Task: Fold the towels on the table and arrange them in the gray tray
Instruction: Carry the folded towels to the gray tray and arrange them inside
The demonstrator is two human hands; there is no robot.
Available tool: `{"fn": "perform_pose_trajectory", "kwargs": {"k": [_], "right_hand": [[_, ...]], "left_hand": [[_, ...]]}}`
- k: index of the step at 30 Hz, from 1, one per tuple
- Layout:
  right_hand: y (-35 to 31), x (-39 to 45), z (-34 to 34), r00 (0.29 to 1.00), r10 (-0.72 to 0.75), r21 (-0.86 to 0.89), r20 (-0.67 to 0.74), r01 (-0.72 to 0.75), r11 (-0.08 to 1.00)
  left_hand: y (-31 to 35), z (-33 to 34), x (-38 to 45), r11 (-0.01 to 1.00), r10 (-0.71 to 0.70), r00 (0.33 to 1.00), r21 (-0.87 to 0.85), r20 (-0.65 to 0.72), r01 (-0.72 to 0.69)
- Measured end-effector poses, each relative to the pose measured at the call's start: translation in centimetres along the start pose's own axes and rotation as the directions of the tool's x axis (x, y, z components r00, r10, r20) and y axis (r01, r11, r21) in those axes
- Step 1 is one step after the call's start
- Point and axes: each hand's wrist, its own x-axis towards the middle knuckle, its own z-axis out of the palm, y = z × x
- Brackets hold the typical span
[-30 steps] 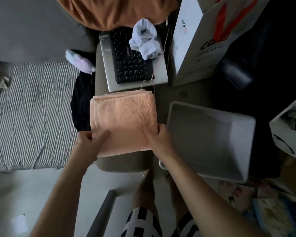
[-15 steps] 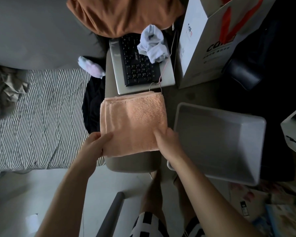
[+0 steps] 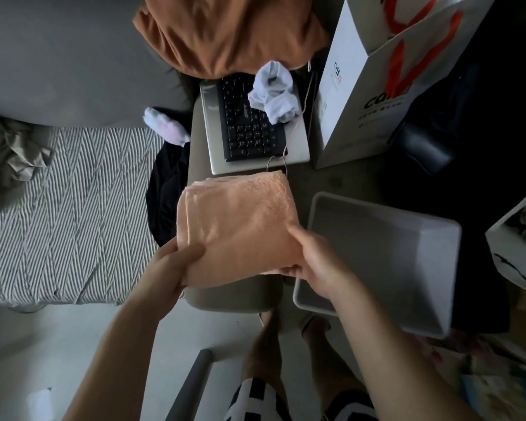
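Note:
A folded peach towel (image 3: pixel 240 220) lies over the near part of the small grey table (image 3: pixel 234 296), its near edge lifted a little. My left hand (image 3: pixel 170 265) grips its near left corner, thumb on top. My right hand (image 3: pixel 313 256) grips its near right corner, fingers under the edge. The gray tray (image 3: pixel 431 293) sits just right of the towel with nothing in it; my right wrist crosses its near left corner.
A laptop (image 3: pixel 255 135) with a crumpled white cloth (image 3: pixel 274 92) lies behind the towel. An orange cloth (image 3: pixel 231 34) is piled at the back. A white paper bag (image 3: pixel 377 86) stands at the back right. A striped mattress (image 3: pixel 67 214) is to the left.
Both hands have closed on the towel's near corners and raised that edge slightly; the right fingers now curl under it. The view has shifted left, so everything sits further right.

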Motion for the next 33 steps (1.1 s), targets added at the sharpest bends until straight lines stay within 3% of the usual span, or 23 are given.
{"fn": "perform_pose_trajectory", "kwargs": {"k": [2, 6, 9, 12, 16, 20, 22, 24, 26, 30, 33], "right_hand": [[-0.2, -0.1, -0.7, 0.999, -0.04, 0.018, 0.006, 0.039, 0.999], [0.8, -2.7, -4.6, 0.974, -0.203, -0.199, -0.103, 0.18, 0.963], [3.5, -5.7, -9.7, 0.983, -0.16, -0.067, -0.087, 0.155, 0.986], [6.2, -6.5, -15.5, 0.965, -0.139, 0.0, -0.222, 0.143, 0.99], [9.2, -2.8, -21.3, 0.9, -0.11, -0.159, -0.422, 0.046, 0.986], [11.7, 4.1, -23.9, 0.888, -0.135, -0.16, -0.439, 0.071, 0.985], [13.4, 7.6, -24.5, 0.931, -0.09, -0.202, -0.354, 0.018, 0.979], [15.4, 10.0, -24.7, 0.956, -0.043, -0.346, -0.29, -0.063, 0.936], [16.8, 11.2, -24.9, 0.94, -0.094, -0.383, -0.329, -0.042, 0.923], [17.6, 11.8, -24.7, 0.924, -0.131, -0.349, -0.358, -0.003, 0.937], [17.3, 12.6, -24.7, 0.945, -0.075, -0.365, -0.319, -0.05, 0.93]], "left_hand": [[0.6, 0.6, -0.9, 0.999, 0.024, 0.996, 0.036, 0.084, -0.027], [1.4, 3.3, -3.1, 0.989, 0.08, 0.988, 0.113, 0.129, -0.094], [0.8, 7.6, -4.4, 0.971, 0.089, 0.978, 0.204, 0.19, -0.128], [-2.4, 13.8, -3.9, 0.932, 0.034, 0.965, 0.341, 0.262, -0.125], [-9.2, 21.0, -0.5, 0.87, 0.048, 0.986, 0.478, 0.158, -0.119], [-14.2, 23.1, 4.1, 0.845, 0.047, 0.999, 0.534, -0.016, -0.031], [-16.3, 23.5, 6.2, 0.711, 0.017, 0.998, 0.703, -0.061, 0.031], [-18.0, 24.3, 6.6, 0.396, -0.004, 0.998, 0.916, -0.066, 0.062], [-19.4, 25.9, 5.9, 0.206, 0.074, 0.997, 0.977, 0.033, -0.047], [-20.7, 27.5, 6.9, 0.152, -0.028, 0.984, 0.973, 0.179, -0.172], [-20.8, 26.6, 9.1, 0.024, -0.098, 0.976, 0.98, 0.197, -0.196]]}}
